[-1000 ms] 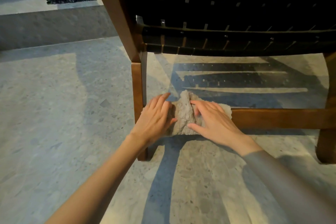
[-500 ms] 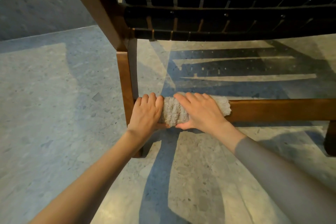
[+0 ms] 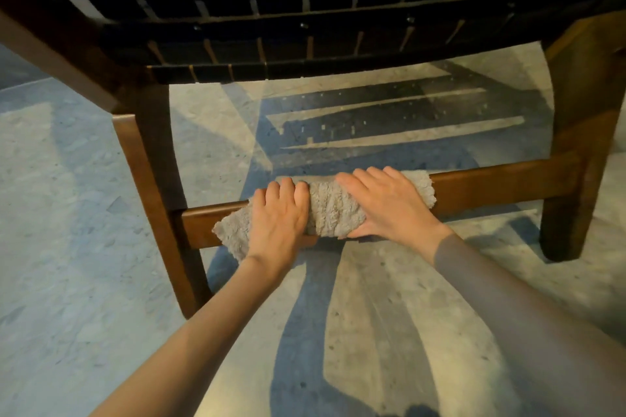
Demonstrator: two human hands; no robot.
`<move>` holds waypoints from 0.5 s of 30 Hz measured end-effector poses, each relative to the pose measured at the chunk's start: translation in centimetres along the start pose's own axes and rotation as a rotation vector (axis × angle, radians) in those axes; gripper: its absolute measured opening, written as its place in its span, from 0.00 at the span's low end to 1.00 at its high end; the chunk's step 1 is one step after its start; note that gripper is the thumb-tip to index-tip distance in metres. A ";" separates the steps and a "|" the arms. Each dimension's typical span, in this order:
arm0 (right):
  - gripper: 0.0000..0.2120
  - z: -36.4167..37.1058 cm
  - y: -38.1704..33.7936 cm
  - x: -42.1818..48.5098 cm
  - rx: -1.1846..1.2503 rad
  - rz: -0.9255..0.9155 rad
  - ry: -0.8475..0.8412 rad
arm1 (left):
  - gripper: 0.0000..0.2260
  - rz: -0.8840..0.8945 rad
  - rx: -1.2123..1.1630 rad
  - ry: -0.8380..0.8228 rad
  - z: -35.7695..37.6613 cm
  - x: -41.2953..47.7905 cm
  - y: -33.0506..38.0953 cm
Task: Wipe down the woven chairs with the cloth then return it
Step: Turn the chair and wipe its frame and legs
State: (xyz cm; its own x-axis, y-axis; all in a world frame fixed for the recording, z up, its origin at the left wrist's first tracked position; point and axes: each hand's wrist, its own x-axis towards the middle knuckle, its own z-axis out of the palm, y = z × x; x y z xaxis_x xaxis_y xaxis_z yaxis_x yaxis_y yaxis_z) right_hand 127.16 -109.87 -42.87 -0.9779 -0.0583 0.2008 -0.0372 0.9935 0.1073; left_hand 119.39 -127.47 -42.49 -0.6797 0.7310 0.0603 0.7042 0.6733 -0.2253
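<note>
The speckled stone floor (image 3: 67, 213), barred with hard light and blue shadow, runs under a dark wooden chair (image 3: 61, 61), and you are down low beside it. Your left fingers (image 3: 288, 188) curl over the top of the cloth (image 3: 333, 210). Your right fingers (image 3: 369, 176) drape over it just beside them, thumb tucked beneath. Both the left hand (image 3: 277, 217) and the right hand (image 3: 389, 210) thus grip the cloth where it wraps the low rail (image 3: 501, 179). It is a pale, nubby terry bunched into a roll between your hands, with one loose corner hanging out past the left hand and an edge showing beyond the right. Judge it light, soft and limp: it has no shape of its own, so it will follow whatever you squeeze it against, and its pile should drag rather than slip on the wood. Hold it wrapped round the rail with a hand on each side, and gather the hanging corner in so it does not trail on the floor. The rail looks stiff and smooth, joined to a leg (image 3: 152, 200) at each end. Above, the black woven seat (image 3: 305, 44) is strapping with gaps, where a flat pad of cloth would likely serve better than a roll.
</note>
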 end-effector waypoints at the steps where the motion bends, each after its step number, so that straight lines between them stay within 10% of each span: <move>1: 0.45 0.0 1.0 -0.7 0.011 0.025 -0.013 | 0.30 0.006 0.000 0.005 -0.3 0.6 1.1; 15: 0.36 -0.6 16.7 -10.8 -0.061 0.477 -0.102 | 0.27 0.193 -0.132 0.056 -4.1 9.1 20.5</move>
State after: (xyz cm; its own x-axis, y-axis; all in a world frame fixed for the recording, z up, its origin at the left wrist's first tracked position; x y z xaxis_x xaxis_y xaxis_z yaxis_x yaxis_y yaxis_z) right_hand 137.26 -92.67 -42.62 -0.8983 0.4146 0.1451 0.4288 0.8994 0.0845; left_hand 128.48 -106.54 -42.59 -0.5202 0.8500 0.0834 0.8430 0.5266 -0.1091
